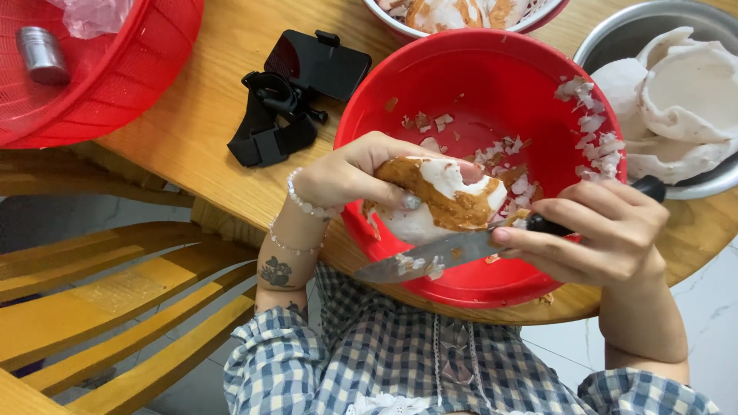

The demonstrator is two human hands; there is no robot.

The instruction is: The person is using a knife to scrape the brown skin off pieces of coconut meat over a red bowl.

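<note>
My left hand (350, 173) grips a piece of coconot flesh (438, 200), white with patches of brown skin, over the near rim of a red bowl (461, 84). In my right hand (607, 230) is a black-handled knife (438, 253); its blade lies under the coconut piece and points left, with white scraps stuck to it. White and brown peelings lie inside the red bowl and cling to its right wall.
A metal bowl (615, 38) at the right holds peeled white coconut pieces (676, 100). Another bowl (461, 15) of pieces is at the top. On the wooden table (200, 100) lie a black phone mount (296, 92) and a red basket (115, 84) with a metal cylinder (42, 54). Wooden chair (100, 307) at left.
</note>
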